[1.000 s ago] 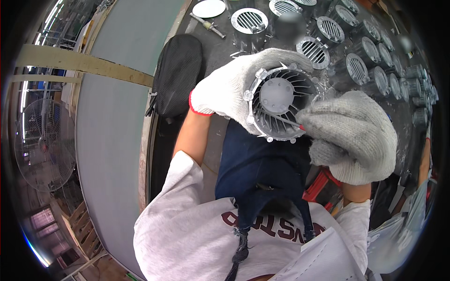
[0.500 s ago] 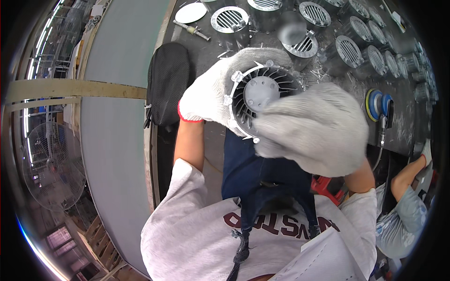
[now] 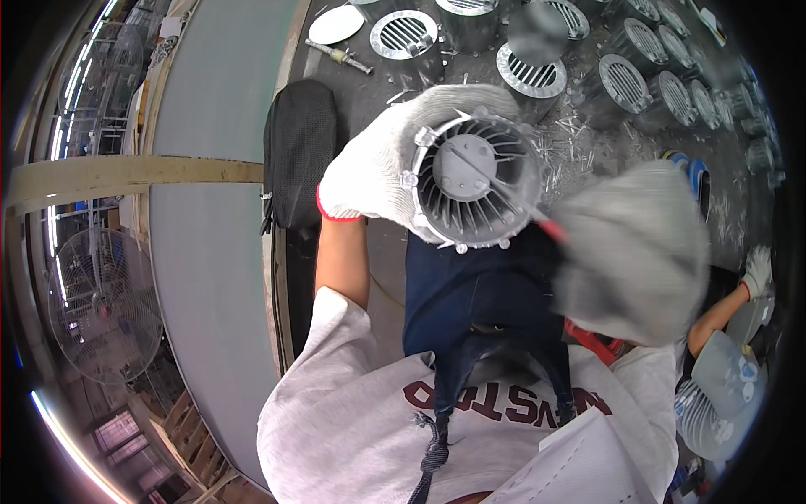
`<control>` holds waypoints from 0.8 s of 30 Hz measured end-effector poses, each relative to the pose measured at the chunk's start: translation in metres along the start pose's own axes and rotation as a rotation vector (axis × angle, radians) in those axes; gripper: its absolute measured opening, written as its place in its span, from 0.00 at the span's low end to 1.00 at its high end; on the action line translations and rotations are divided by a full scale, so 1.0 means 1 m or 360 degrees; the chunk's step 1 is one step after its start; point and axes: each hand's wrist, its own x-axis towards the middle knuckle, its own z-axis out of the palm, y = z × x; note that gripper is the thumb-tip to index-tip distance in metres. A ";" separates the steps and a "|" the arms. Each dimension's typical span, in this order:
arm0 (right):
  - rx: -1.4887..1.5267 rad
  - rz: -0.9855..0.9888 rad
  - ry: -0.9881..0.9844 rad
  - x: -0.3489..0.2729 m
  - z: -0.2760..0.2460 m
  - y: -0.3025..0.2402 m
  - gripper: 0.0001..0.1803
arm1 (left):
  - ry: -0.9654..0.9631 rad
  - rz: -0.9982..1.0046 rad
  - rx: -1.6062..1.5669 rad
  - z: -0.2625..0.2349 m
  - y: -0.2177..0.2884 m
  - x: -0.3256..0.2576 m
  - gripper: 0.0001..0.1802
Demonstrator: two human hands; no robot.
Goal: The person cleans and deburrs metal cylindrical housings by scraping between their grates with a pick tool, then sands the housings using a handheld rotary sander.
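Left gloved hand [image 3: 378,160] curls round the finned metal housing [image 3: 467,181], mid-frame. Right gloved hand [image 3: 634,252] — blurred, right of centre — holds a slim, red-ended rod [image 3: 551,228] that crosses the housing's face. Slotted-top metal cylinders [image 3: 623,86] stand upper right.

The left hand [image 3: 382,161] grips a finned metal housing [image 3: 464,179]; the blurred right hand [image 3: 636,256] holds a thin tool [image 3: 551,228].

We see dark worktable [image 3: 363,102]; pale strip [image 3: 270,315] separates it from long grey-green panel [image 3: 214,277] at left. In our view, cream bar [image 3: 185,170] crosses panel. Farther left: round caged fan [image 3: 105,307], slatted wooden pallet [image 3: 191,437], paned window [image 3: 117,428], bright strip lights [image 3: 56,134] above.
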 end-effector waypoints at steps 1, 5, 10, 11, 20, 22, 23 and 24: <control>0.0045 0.0046 0.0113 -0.001 -0.010 -0.001 0.14 | 0.0015 -0.0004 -0.0057 0.000 -0.001 0.001 0.60; 0.0155 0.0186 0.0203 0.002 -0.021 -0.007 0.14 | 0.0056 -0.0043 -0.0297 0.004 -0.006 0.002 0.61; -0.0218 0.0190 -0.0876 0.014 -0.046 -0.007 0.22 | 0.0139 -0.0102 -0.0585 0.010 -0.012 0.001 0.61; -0.0217 0.0190 -0.0877 0.008 -0.038 -0.005 0.22 | 0.0157 -0.0115 -0.0641 0.011 -0.014 0.000 0.61; 0.0067 0.0645 0.0784 -0.021 -0.051 0.012 0.18 | 0.1196 -0.0842 -0.2153 0.059 -0.048 -0.050 0.48; -0.0713 0.0894 0.0693 -0.052 -0.065 0.023 0.22 | 0.1166 -0.0344 -0.1955 0.081 -0.047 -0.030 0.58; -0.0248 0.0872 0.0848 -0.057 -0.056 0.028 0.19 | 0.1401 -0.0473 -0.2187 0.086 -0.031 -0.020 0.61; -0.0321 0.1002 0.0666 -0.056 -0.046 0.025 0.16 | 0.1286 -0.0346 -0.2531 0.087 -0.017 -0.015 0.59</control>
